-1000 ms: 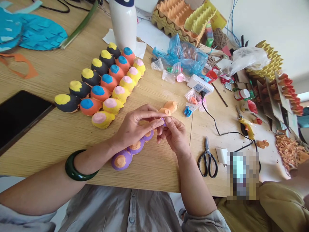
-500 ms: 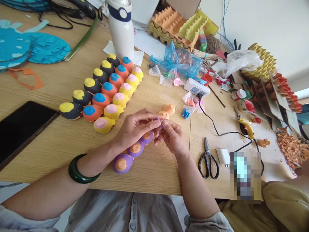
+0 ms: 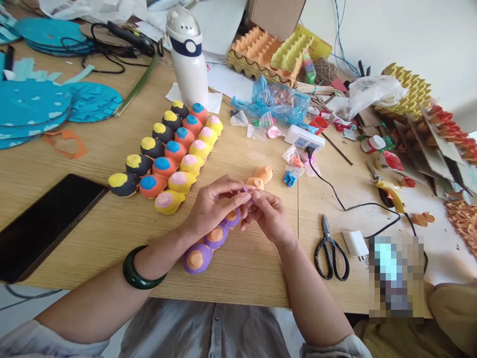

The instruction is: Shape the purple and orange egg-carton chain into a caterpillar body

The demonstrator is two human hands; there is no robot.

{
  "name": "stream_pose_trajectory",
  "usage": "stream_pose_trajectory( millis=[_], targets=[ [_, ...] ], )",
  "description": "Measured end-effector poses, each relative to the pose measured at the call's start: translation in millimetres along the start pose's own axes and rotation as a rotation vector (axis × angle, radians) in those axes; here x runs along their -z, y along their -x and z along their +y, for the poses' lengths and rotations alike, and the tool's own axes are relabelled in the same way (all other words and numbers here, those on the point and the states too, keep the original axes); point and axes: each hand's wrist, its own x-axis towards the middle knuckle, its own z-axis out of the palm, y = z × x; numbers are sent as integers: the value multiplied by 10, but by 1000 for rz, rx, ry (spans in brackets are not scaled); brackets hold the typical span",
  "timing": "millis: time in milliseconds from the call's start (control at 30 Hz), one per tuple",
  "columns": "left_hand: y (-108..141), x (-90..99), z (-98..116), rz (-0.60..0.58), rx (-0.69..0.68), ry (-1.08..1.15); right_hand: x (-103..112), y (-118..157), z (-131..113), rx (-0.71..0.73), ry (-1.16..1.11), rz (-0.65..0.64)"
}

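My left hand and my right hand meet fingertip to fingertip over a strip of egg carton. Between their thumbs and forefingers is a small bit of purple modelling clay, mostly hidden by the fingers. Beneath them, the egg-carton strip has rounded bumps covered in purple with orange tops at its near end. Its far end is plain orange, and the middle is partly hidden by my hands. To the left lie finished-looking strips: black with yellow tops, orange with blue tops, yellow with pink tops.
Black-handled scissors and a white charger lie right of my right arm. A power strip, small clay bags and a blue plastic bag are farther back. A white bottle stands behind the strips; a tablet lies left.
The view has swung a little left and up, so the table things sit lower and farther right. Both hands stay pinched together over the strip, with only slight finger movement.
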Motion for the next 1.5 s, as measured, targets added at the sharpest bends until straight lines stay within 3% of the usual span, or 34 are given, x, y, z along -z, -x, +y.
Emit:
stream_pose_trajectory(
  millis=[100, 333, 533, 733, 867, 1067, 1267, 1400, 1500],
  targets=[
    [-3, 7, -41, 38, -95, -67, -4, -6, 11, -9, -4, 5],
    [-9, -3, -54, -18, 29, 35, -10, -23, 3, 2, -28, 37],
    [-6, 2, -33, 53, -76, -31, -13, -13, 12, -44, -6, 43],
    [-14, 7, -8, 75, 46, -38, -43, -15, 1, 14, -15, 37],
    [-15, 0, -16, -5, 83, 49, -28, -16, 5, 11, -22, 48],
    [-17, 4, -28, 45, 3, -28, -48, -12, 11, -28, -17, 21],
    [-29, 34, -92, 5, -69, -70, -45, -24, 10, 19, -42, 58],
    [-22, 27, -83, -35, -41, -63, -18, -25, 13, 11, -44, 72],
    [-8, 19, -35, 4, -54, -87, -28, -20, 13, -4, -38, 53]
  ],
)
